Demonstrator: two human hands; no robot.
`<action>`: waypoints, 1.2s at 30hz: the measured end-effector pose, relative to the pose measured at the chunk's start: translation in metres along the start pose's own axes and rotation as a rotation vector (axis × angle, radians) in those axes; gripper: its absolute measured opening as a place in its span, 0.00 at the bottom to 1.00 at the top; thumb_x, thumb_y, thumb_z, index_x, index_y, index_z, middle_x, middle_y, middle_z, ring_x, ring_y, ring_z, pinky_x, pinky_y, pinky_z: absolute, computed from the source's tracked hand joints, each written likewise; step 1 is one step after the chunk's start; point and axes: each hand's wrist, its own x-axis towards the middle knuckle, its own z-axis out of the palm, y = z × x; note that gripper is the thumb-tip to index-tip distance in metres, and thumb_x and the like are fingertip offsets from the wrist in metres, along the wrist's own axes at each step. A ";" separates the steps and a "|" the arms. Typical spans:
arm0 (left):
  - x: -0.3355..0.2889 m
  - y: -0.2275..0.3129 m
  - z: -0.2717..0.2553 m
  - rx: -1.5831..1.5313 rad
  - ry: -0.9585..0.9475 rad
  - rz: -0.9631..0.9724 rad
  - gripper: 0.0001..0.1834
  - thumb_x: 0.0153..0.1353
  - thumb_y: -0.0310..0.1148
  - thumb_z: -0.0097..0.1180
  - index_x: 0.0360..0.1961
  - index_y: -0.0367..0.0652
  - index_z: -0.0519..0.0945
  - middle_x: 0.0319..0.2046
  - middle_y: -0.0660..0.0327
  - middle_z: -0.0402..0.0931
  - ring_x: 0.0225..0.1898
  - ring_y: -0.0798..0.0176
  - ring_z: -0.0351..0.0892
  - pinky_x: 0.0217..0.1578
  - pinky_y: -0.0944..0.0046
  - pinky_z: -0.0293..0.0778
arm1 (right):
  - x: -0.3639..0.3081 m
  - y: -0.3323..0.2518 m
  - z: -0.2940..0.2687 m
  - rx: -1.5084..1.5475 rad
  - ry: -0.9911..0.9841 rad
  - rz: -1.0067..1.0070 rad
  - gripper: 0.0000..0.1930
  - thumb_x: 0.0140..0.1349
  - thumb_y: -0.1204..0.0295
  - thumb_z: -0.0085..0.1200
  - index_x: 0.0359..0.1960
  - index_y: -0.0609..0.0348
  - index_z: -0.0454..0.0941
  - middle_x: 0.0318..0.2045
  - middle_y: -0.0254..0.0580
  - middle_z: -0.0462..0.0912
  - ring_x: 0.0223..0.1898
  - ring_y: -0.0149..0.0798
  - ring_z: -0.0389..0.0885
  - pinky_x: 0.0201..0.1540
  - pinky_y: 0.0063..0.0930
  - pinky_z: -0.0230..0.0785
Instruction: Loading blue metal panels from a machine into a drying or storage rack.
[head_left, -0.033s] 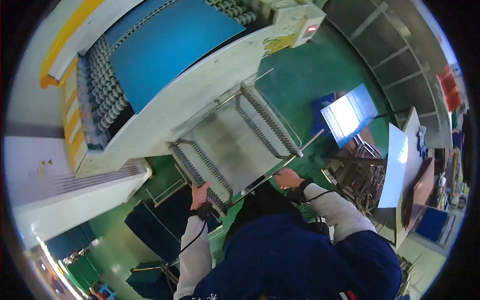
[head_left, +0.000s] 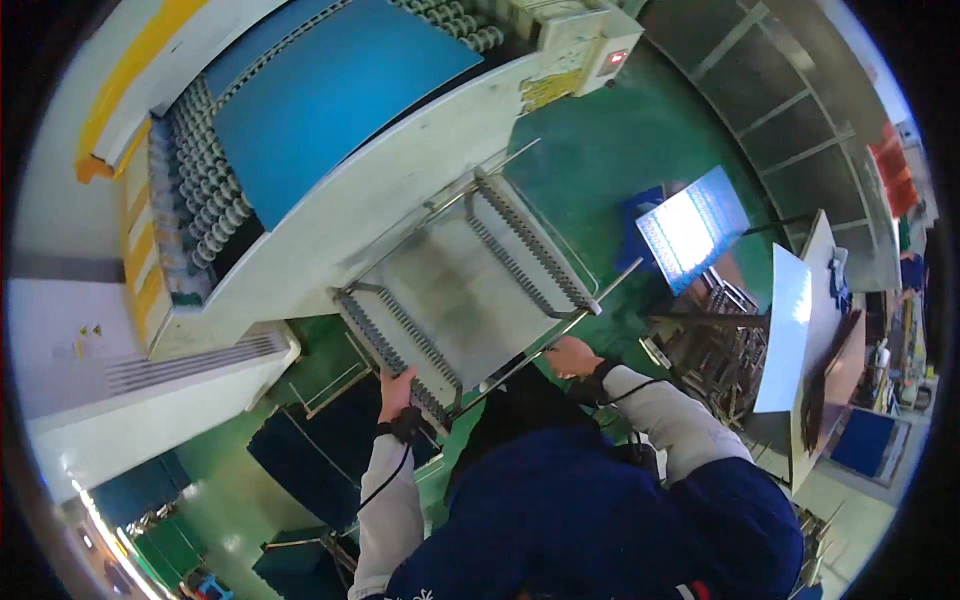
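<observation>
In front of me stands a metal rack (head_left: pixel 480 272) with toothed side rails and thin rods round its frame. My left hand (head_left: pixel 397 392) is closed on the near-left toothed rail (head_left: pixel 372 335), thumb lying over its top. On the near side my right hand (head_left: pixel 572 357) is closed at the rack's near rod (head_left: pixel 590 318); its fingertips are partly hidden. A grey flat surface shows between the rails. Beyond the rack, a blue panel (head_left: pixel 335 95) lies on the roller conveyor (head_left: pixel 205 190) of a machine. Dark bands with cords circle both wrists.
To the right, a shiny panel (head_left: pixel 692 230) leans above a heap of metal parts (head_left: pixel 715 350). A light blue sheet (head_left: pixel 785 330) stands by a board (head_left: pixel 815 340). Dark blue stacked panels (head_left: pixel 310 455) are at lower left. The machine's wall (head_left: pixel 390 190) borders the rack's far side.
The view has shifted slightly, so everything sits a little further left. Both hands keep their places on the rack.
</observation>
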 end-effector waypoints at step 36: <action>-0.109 -0.068 0.045 -0.076 0.380 -0.158 0.37 0.43 0.26 0.57 0.57 0.41 0.60 0.38 0.58 0.75 0.34 0.63 0.75 0.33 0.63 0.72 | 0.159 -0.267 -0.041 -0.835 0.316 -0.791 0.11 0.53 0.66 0.49 0.25 0.62 0.78 0.27 0.52 0.80 0.33 0.55 0.79 0.35 0.46 0.71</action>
